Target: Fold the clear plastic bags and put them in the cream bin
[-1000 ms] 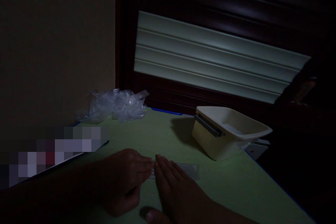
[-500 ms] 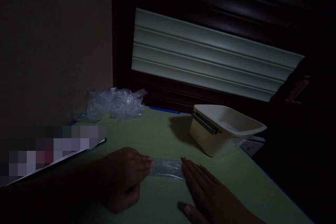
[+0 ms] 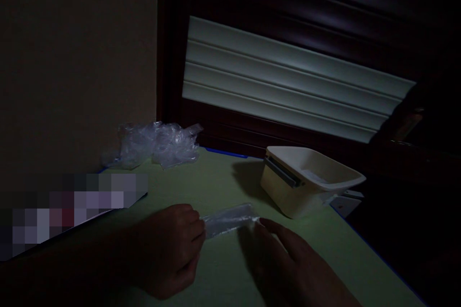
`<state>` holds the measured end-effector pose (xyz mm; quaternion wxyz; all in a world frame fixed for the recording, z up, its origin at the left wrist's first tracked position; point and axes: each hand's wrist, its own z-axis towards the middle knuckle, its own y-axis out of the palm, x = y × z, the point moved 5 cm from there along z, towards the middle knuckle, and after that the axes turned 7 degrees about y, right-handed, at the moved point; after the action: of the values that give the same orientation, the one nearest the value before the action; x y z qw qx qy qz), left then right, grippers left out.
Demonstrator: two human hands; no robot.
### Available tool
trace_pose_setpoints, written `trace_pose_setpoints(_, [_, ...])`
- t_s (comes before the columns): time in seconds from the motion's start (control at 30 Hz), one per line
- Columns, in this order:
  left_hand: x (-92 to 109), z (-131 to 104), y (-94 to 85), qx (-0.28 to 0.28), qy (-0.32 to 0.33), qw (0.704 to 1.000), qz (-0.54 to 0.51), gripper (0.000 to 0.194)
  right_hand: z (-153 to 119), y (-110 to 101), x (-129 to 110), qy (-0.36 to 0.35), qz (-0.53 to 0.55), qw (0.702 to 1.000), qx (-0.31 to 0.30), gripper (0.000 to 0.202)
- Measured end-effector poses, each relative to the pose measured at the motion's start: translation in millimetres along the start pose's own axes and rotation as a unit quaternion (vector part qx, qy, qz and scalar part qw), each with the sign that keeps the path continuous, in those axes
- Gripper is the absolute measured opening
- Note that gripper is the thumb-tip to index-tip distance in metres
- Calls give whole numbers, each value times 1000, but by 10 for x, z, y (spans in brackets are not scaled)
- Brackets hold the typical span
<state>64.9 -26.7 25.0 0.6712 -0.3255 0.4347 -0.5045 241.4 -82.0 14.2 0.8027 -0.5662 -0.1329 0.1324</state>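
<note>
A flattened strip of clear plastic, which looks like a folded plastic bag (image 3: 230, 219), stretches between my hands just over the green tabletop. My left hand (image 3: 175, 249) is closed on the strip's left end, knuckles up and fingers curled. At the other end, my right hand (image 3: 288, 254) has its fingertips pinched on the near right corner; its thumb is hidden beneath. The strip's far right edge is tilted up a little. A shadow falls on the table beside the right hand.
A heap of crumpled clear plastic bags (image 3: 162, 144) lies at the far left against the wall. A cream bin (image 3: 288, 196) with a dark handle stands at the right, some plastic inside. A blurred-out flat item (image 3: 82, 206) lies left. The table (image 3: 216, 273) has a blue edge.
My right hand has gone from lying flat on the strip to gripping its corner. The strip's right end has lifted and turned away from me. My left hand's fingers have curled in more.
</note>
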Motion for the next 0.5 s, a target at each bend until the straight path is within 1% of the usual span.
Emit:
trace_pose_setpoints(0.07, [11, 11, 12, -20, 4, 1000, -19, 10, 115, -18, -122, -22, 28, 999, 15, 43])
trace_pose_setpoints(0.1, [14, 16, 15, -28, 3, 999, -30, 9, 178, -17, -180, -33, 42, 999, 11, 43])
trace_pose_setpoints(0.17, [24, 26, 4, -30, -2, 998, -55, 8, 305, -3, -279, -47, 78, 996, -17, 42])
trace_pose_setpoints(0.27, [48, 44, -32, -27, -11, 994, -106, 17, 442, 27, -361, -62, 123, 988, -73, 32])
trace_pose_setpoints(0.33, [66, 58, -61, -22, 0, 990, -142, 21, 476, 30, -348, -61, 145, 985, -77, 27])
trace_pose_setpoints(0.37, [67, 64, -75, -15, 7, 987, -160, 22, 475, 32, -327, -60, 156, 983, -72, 27])
trace_pose_setpoints(0.43, [32, 67, -106, 17, 11, 982, -188, 20, 450, 46, -269, -59, 177, 980, -64, 30])
trace_pose_setpoints(0.5, [-50, 51, -117, 55, -8, 980, -192, 22, 414, 63, -210, -62, 197, 977, -55, 32])
